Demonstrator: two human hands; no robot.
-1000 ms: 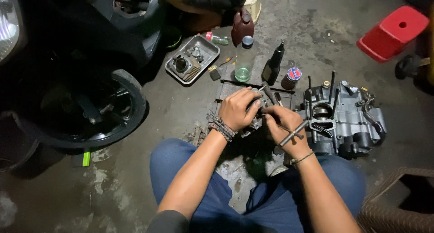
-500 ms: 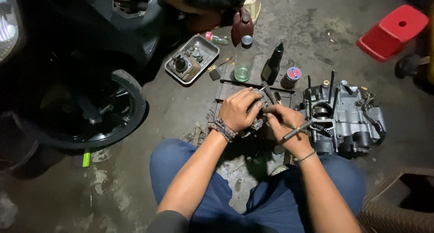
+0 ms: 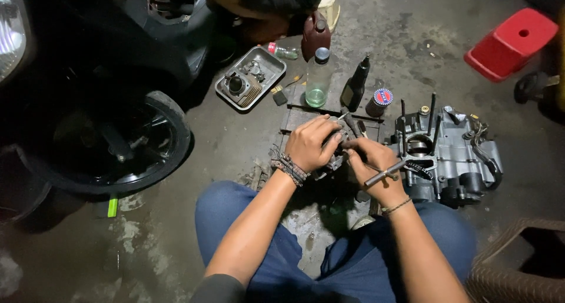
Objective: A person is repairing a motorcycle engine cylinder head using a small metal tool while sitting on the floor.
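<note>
I squat on a concrete floor. My left hand [image 3: 313, 143] grips a grey metal engine part [image 3: 336, 159] that rests on a dark board [image 3: 297, 117] in front of me. My right hand [image 3: 374, 165] presses against the same part from the right and holds a T-shaped metal tool [image 3: 385, 173], whose handle sticks out to the right. Most of the part is hidden under my fingers. Right of my hands stands a grey engine crankcase [image 3: 447, 153] with upright studs.
A metal tray [image 3: 250, 79] with small parts lies at the back left. A clear bottle [image 3: 318, 79], a dark bottle [image 3: 356, 86] and a small tin [image 3: 379, 102] stand behind the board. A scooter wheel [image 3: 112, 141] is at left, a red stool [image 3: 511, 43] at back right, a wicker seat [image 3: 518, 267] at lower right.
My right hand has shifted slightly up and toward the part, and the tool's handle has turned a little. My left hand stays on the part.
</note>
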